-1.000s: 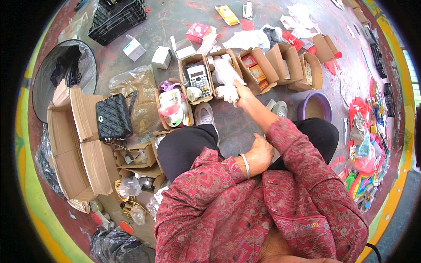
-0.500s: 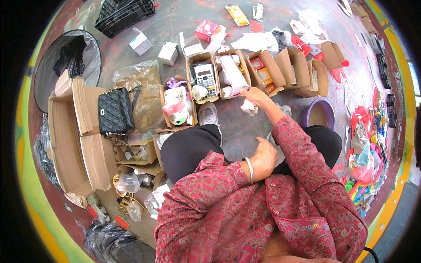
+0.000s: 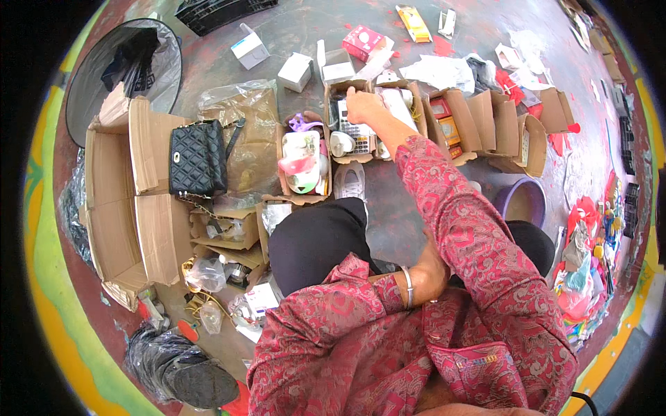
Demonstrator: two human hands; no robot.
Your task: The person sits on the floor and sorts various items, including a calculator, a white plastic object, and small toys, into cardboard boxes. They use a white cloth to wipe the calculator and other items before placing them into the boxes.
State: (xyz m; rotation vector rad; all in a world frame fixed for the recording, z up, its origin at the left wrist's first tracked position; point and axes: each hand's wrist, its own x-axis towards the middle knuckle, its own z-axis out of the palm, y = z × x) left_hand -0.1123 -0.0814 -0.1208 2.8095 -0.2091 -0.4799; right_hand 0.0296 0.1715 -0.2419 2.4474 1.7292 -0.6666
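My right hand (image 3: 365, 109) reaches over a small cardboard box, its fingers curled down at the upper part of a white calculator (image 3: 361, 141). What those fingers hold, if anything, is hidden. A white rounded object (image 3: 340, 143) sits in the same box, beside the calculator keys. My left hand (image 3: 424, 274), with a silver bangle at the wrist, rests low near my lap. The right sleeve covers its fingers. Just right of the calculator stands a box with a white packet (image 3: 398, 107). To the left, another box holds a white, pink and green item (image 3: 300, 163) and a purple piece (image 3: 304, 123).
More open boxes (image 3: 452, 128) continue rightward, one holding red and yellow packs. A purple bucket (image 3: 531, 197) stands at right. A black quilted handbag (image 3: 197, 161) leans by a large open carton (image 3: 104, 182) at left. Small cartons (image 3: 295, 72) and plastic bags (image 3: 447, 73) lie beyond.
My right hand has moved left and away from me, from the white packet's box to the calculator. The crumpled white piece it held is out of sight. My left hand has shifted under the right sleeve.
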